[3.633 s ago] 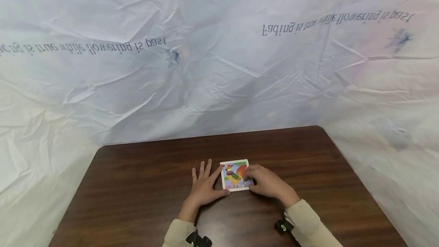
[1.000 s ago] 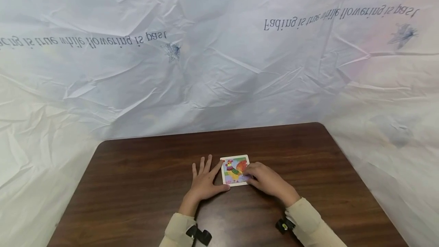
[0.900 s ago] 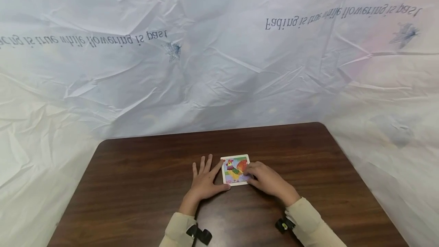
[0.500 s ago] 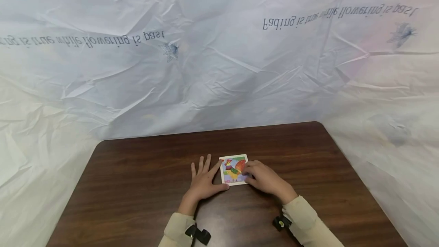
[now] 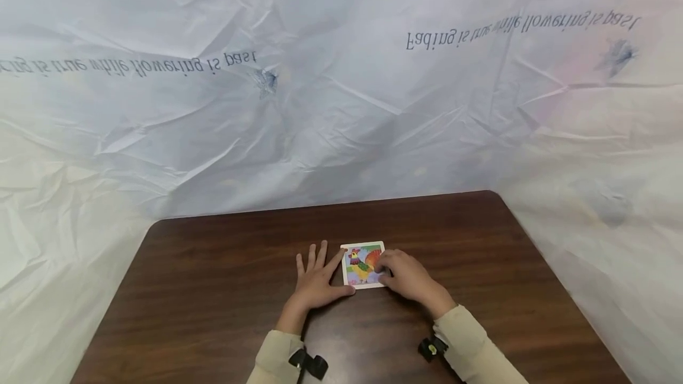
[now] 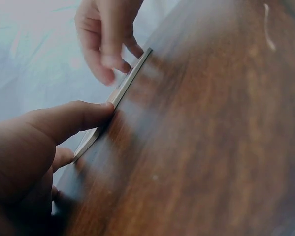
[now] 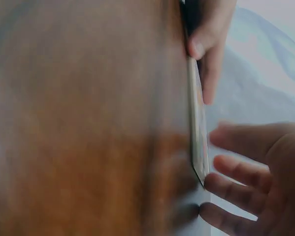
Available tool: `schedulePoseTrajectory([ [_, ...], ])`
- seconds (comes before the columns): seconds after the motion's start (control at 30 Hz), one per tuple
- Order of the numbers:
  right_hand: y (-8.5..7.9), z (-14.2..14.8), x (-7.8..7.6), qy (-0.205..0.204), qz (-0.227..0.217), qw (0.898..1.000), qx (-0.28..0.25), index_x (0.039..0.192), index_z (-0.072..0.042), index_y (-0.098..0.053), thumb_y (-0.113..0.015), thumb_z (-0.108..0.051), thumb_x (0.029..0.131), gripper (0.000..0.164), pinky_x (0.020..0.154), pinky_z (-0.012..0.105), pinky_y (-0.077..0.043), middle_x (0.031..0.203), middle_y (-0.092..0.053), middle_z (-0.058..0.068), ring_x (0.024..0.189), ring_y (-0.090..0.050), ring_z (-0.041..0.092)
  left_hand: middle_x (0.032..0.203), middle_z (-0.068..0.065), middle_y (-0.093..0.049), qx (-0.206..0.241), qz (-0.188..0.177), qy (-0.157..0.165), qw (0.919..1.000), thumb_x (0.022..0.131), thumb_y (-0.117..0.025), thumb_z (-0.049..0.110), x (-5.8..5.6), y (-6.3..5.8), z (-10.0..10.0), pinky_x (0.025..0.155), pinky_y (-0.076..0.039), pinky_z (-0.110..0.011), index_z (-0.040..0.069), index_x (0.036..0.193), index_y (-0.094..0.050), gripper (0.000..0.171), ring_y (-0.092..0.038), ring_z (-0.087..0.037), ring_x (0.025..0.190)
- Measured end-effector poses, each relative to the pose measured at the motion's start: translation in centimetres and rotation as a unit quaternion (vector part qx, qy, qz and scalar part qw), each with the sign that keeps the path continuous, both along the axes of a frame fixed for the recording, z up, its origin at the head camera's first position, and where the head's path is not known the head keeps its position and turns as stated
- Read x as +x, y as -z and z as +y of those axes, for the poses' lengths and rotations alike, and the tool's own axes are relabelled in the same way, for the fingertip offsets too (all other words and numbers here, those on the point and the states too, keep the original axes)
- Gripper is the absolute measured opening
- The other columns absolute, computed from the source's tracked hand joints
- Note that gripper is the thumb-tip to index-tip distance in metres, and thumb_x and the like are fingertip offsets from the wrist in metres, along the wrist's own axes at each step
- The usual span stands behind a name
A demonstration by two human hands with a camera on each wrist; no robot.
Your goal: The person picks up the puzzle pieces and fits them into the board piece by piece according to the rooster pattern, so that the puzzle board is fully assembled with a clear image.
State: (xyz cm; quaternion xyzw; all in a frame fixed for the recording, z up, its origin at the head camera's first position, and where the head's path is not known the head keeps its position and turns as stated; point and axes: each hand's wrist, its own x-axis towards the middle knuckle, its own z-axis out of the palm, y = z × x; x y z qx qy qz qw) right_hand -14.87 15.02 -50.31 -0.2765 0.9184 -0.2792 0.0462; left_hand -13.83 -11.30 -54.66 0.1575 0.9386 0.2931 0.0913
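A small square rooster picture board [image 5: 360, 265] with a white border lies flat on the table; it looks like a jigsaw puzzle. My left hand [image 5: 315, 286] is spread at its left side, the index fingertip at the upper left corner and the thumb at the lower left corner. The board's thin edge [image 6: 132, 76] meets that thumb in the left wrist view. Over the board's right side is my right hand [image 5: 408, 274], fingers bent, hiding part of the picture. In the right wrist view, its fingers [image 7: 236, 191] reach the board's edge, the thumb apart from them; nothing shows between them.
The dark brown wooden table [image 5: 224, 289] has rounded far corners. A wrinkled pale sheet [image 5: 320, 105] with printed lettering hangs behind it and along both sides. A black wrist strap [image 5: 308, 363] sits on each sleeve.
The left hand keeps its place at the board's left side. A pale line in the picture's lower right, visible at first, no longer shows. The right fingers shift slightly over that side.
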Motion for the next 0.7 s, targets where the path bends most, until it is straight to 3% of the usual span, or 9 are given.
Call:
schedulePoseTrajectory([
  [0.13,0.3,0.8,-0.3,-0.008,-0.001,0.999,-0.033,0.107,-0.011,-0.079,-0.075,-0.013,0.100,0.009,0.082,0.041,-0.056,0.114,-0.065,0.002,0.098,-0.064,0.020,0.175,-0.022,-0.007,-0.003,-0.005,-0.003,1.0000,0.089,-0.075,0.064,0.4,0.1,0.0,0.120,0.010,-0.074,0.021,0.168,-0.034,0.098,0.006,-0.048,0.160],
  [0.2,0.3,1.5,-0.5,-0.003,-0.009,0.999,-0.047,0.117,-0.008,-0.077,-0.076,-0.017,0.100,0.019,0.089,0.046,-0.056,0.121,-0.064,0.006,0.108,-0.064,0.026,0.175,-0.022,-0.007,0.000,-0.005,-0.002,1.0000,0.089,-0.075,0.063,0.6,0.1,0.0,0.120,0.010,-0.074,0.020,0.168,-0.034,0.099,0.005,-0.049,0.160],
  [0.33,0.2,3.0,-0.9,0.005,-0.046,0.999,-0.016,0.146,-0.002,-0.061,-0.087,-0.036,0.090,0.070,0.109,0.068,-0.041,0.150,-0.054,0.019,0.140,-0.048,0.044,0.175,-0.023,-0.008,0.007,-0.002,0.001,1.0000,0.089,-0.076,0.063,0.9,0.0,0.0,0.119,0.010,-0.075,0.019,0.168,-0.035,0.099,0.004,-0.049,0.160],
  [0.43,0.2,3.8,-1.6,-0.007,-0.073,0.997,0.029,0.161,-0.003,-0.043,-0.089,-0.050,0.084,0.101,0.113,0.078,-0.026,0.165,-0.036,0.025,0.152,-0.030,0.051,0.175,-0.022,-0.008,0.009,-0.002,0.000,1.0000,0.089,-0.076,0.063,0.9,-0.2,0.1,0.119,0.010,-0.074,0.020,0.168,-0.035,0.099,0.005,-0.048,0.160],
  [0.53,0.2,4.1,-2.0,-0.015,-0.081,0.995,0.050,0.164,-0.005,-0.039,-0.088,-0.055,0.082,0.108,0.113,0.079,-0.021,0.169,-0.029,0.025,0.154,-0.022,0.052,0.175,-0.022,-0.008,0.007,0.002,-0.001,1.0000,0.089,-0.076,0.063,0.7,-0.4,0.1,0.120,0.010,-0.074,0.019,0.168,-0.034,0.100,0.005,-0.048,0.160],
  [0.7,0.1,4.1,-2.1,-0.014,-0.083,0.995,0.054,0.162,-0.005,-0.042,-0.089,-0.055,0.082,0.106,0.113,0.078,-0.021,0.169,-0.027,0.026,0.155,-0.022,0.051,0.175,-0.022,-0.009,0.003,0.005,0.001,1.0000,0.089,-0.075,0.064,0.5,-0.3,0.1,0.120,0.009,-0.074,0.017,0.168,-0.033,0.102,0.004,-0.048,0.160],
])
